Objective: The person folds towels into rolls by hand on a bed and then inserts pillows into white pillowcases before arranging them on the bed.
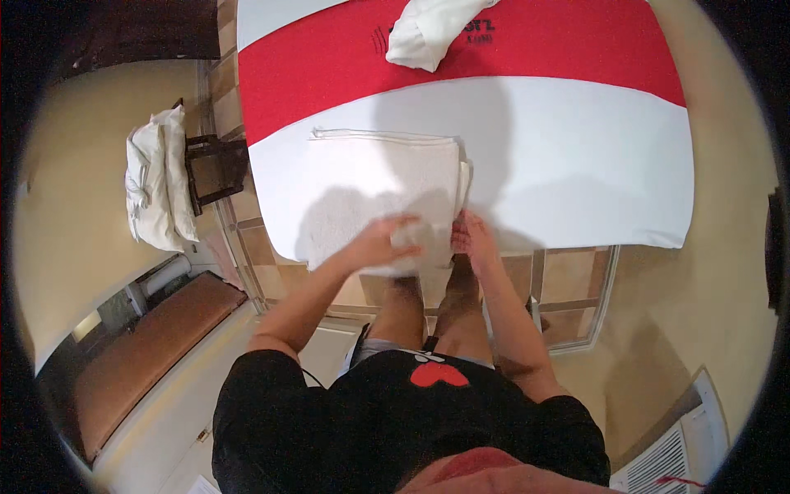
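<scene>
A folded white towel (pixel 383 169) lies flat on the bed-like surface in front of me, its layers showing along the far and right edges. Over its near part is my left hand (pixel 385 240), fingers apart and slightly blurred, with nothing visible in them. Beside the towel's near right corner, my right hand (pixel 476 239) is held upright, fingers stretched and palm turned toward the towel. Those fingers seem to touch the towel's edge, though the exact contact is hard to make out. Farther off, a crumpled white cloth (pixel 428 37) rests on the red band.
The surface wears a white cover (pixel 592 173) with a broad red band (pixel 321 74). To the left, white pillows or folded cloths (pixel 160 177) sit on a dark wooden chair (pixel 218 169). A brown padded bench (pixel 156 354) stands at lower left, a white louvred panel (pixel 658 465) at lower right.
</scene>
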Tool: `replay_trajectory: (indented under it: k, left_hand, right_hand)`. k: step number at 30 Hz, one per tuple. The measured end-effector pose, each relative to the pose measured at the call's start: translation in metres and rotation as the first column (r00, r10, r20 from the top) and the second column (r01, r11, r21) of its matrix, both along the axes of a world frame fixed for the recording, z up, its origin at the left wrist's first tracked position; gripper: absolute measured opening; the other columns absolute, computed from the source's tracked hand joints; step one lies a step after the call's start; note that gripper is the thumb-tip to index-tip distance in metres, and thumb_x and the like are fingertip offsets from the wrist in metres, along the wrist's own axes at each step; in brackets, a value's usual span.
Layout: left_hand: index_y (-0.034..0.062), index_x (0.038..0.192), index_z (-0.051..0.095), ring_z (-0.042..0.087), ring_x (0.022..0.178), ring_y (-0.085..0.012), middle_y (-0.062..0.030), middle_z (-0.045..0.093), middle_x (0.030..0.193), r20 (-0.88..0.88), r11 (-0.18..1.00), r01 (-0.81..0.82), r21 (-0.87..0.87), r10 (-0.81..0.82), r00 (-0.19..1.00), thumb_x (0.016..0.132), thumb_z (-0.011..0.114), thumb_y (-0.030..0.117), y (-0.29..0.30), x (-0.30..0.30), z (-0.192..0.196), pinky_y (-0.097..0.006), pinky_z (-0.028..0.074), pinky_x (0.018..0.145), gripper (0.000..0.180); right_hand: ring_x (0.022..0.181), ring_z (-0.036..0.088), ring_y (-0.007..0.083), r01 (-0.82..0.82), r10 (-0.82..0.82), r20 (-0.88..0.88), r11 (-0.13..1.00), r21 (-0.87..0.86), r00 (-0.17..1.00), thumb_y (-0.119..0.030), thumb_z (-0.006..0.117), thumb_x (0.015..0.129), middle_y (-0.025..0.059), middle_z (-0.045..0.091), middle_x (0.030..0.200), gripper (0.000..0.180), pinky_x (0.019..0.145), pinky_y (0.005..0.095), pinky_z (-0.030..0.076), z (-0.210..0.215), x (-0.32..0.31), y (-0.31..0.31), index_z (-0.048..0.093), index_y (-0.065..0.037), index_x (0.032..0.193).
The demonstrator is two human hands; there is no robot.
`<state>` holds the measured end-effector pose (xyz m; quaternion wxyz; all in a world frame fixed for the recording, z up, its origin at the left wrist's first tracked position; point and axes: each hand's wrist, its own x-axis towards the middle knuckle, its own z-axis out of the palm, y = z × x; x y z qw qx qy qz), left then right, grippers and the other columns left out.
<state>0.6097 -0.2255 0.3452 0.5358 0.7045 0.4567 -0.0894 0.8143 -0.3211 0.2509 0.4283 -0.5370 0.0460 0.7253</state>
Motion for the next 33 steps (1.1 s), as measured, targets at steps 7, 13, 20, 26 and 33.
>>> replay_trajectory:
  k: [7,13,20,26,33]
  left_hand:
    - [0.0036,0.097,0.063,0.060,0.082,-0.0320,-0.0175,0.063,0.093,0.152,0.536,-0.443,0.719,0.500,0.853,0.073,0.058,0.005,0.111,-0.099,-0.093,-0.038,0.048,0.074,0.025]
    - [0.0039,0.093,0.063,0.056,0.085,-0.0354,-0.0186,0.061,0.095,0.048,0.517,-0.391,0.761,0.556,0.830,0.072,0.056,0.004,0.138,-0.172,-0.131,-0.042,0.045,0.078,0.023]
    - [0.0002,0.092,0.055,0.056,0.083,-0.0281,-0.0130,0.058,0.090,0.486,0.757,-0.564,0.328,0.377,0.788,0.081,0.051,0.004,0.068,-0.151,-0.058,-0.037,0.044,0.076,0.013]
    - [0.0051,0.098,0.059,0.060,0.091,-0.0228,-0.0104,0.062,0.099,0.543,0.953,0.166,0.252,-0.281,0.791,0.082,0.059,0.011,-0.003,-0.139,0.013,-0.034,0.046,0.080,0.018]
    - [0.0020,0.091,0.063,0.059,0.077,-0.0136,-0.0073,0.064,0.089,0.535,0.843,-0.528,0.100,0.402,0.743,0.081,0.061,0.004,0.050,-0.104,0.003,-0.025,0.047,0.067,0.011]
  right_hand:
    - [0.072,0.051,0.0109,-0.046,-0.130,0.768,0.978,0.203,0.628,-0.012,0.064,0.080,0.0030,0.057,0.082,0.025,0.061,0.0233,0.044,0.010,-0.018,0.030,0.054,-0.001,0.100]
    - [0.070,0.051,0.0075,-0.160,-0.078,0.708,0.951,0.263,0.702,-0.010,0.064,0.080,0.0004,0.057,0.080,0.014,0.061,0.0223,0.043,0.028,-0.084,0.019,0.058,-0.004,0.091]
    - [0.076,0.052,0.0077,0.004,-0.099,0.337,0.962,0.273,0.936,-0.023,0.059,0.086,0.0012,0.058,0.090,0.029,0.067,0.0219,0.043,0.031,-0.181,0.028,0.057,-0.003,0.107]
    - [0.096,0.054,0.0213,0.243,-0.266,0.289,0.963,0.115,0.920,-0.024,0.051,0.089,0.0134,0.054,0.109,0.043,0.080,0.0328,0.045,0.067,-0.176,0.043,0.044,0.006,0.119]
    - [0.091,0.054,0.0183,0.429,-0.441,0.086,0.894,0.128,0.893,-0.016,0.050,0.091,0.0123,0.057,0.102,0.033,0.081,0.0307,0.044,0.079,-0.167,0.018,0.047,0.007,0.113]
